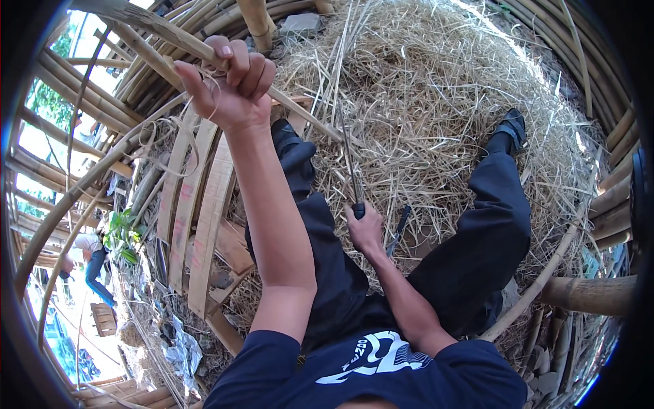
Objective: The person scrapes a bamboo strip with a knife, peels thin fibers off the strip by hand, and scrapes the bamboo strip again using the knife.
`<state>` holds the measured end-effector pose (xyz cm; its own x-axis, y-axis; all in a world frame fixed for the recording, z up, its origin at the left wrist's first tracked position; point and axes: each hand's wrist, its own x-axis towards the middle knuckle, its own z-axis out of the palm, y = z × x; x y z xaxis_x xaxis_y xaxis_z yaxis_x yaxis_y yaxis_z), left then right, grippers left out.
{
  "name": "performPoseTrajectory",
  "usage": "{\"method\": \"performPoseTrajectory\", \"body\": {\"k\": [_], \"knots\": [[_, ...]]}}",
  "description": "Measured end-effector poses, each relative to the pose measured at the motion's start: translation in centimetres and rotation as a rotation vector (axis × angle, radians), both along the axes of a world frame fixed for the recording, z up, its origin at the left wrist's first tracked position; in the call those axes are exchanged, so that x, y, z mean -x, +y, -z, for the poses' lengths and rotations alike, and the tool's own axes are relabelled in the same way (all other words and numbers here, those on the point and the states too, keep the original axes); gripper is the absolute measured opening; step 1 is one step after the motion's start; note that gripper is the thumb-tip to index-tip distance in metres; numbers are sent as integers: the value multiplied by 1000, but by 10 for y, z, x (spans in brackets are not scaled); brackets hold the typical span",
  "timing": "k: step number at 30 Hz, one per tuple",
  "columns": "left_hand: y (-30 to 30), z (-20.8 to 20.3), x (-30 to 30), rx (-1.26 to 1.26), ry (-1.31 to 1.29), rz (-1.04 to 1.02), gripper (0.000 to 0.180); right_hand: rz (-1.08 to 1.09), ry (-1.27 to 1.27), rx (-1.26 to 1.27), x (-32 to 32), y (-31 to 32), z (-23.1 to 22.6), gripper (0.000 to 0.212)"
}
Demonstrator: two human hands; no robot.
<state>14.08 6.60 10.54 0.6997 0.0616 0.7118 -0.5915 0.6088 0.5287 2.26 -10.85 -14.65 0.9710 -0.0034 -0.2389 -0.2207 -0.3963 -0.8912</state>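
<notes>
My left hand [234, 85] is raised at the upper left, its fingers curled around a long bamboo pole [163, 28]. The pole slants down to the right, and its lower end comes close to the knife blade. Thin pale curled shavings [194, 146] hang beside my left hand and wrist. Low between my legs, my right hand [366, 228] grips the black handle of a long-bladed knife [353, 167]. Its narrow blade points away from me, over the straw. Whether the blade touches the pole I cannot tell.
A thick heap of straw-like bamboo shavings [436, 82] covers the ground ahead. Flat wooden boards [211, 225] lean at my left. Bamboo poles [589, 295] surround the spot. A dark narrow object [400, 225] lies near my right wrist. Another person [95, 262] is far left.
</notes>
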Motion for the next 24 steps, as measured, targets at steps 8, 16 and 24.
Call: {"method": "performPoseTrajectory", "body": {"k": [8,16,24], "knots": [[-4,-6,-1,45,21,12,65,27,-404,-301,13,11,-5,22],[-2,-2,1,107,69,-159,66,62,-40,-113,10,0,2,24],[1,-9,-7,141,106,-204,71,8,-400,-289,13,6,-34,15]]}}
